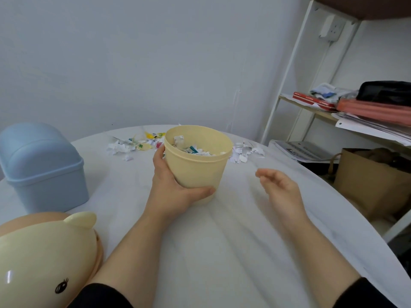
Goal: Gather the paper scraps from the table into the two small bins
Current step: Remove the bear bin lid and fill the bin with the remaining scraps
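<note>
Nearest you, on the left, lies the bear-faced lid (44, 258), off its bin. Further out, your left hand (175, 187) grips the yellow bin (198, 165) round its lower wall, thumb across the front. The bin is part-filled with scraps. Your right hand (282, 192) hovers just right of it, fingers loosely curled, holding nothing. The blue bin (42, 165) stands at the left with its lid on. Beyond the yellow bin, paper scraps (131, 145) lie piled near the far edge of the table (222, 252), with a second pile (244, 152) to the right. You look mid-gathering — next, I'd judge, bring the bin up beside a pile and sweep scraps in with the free hand.
</note>
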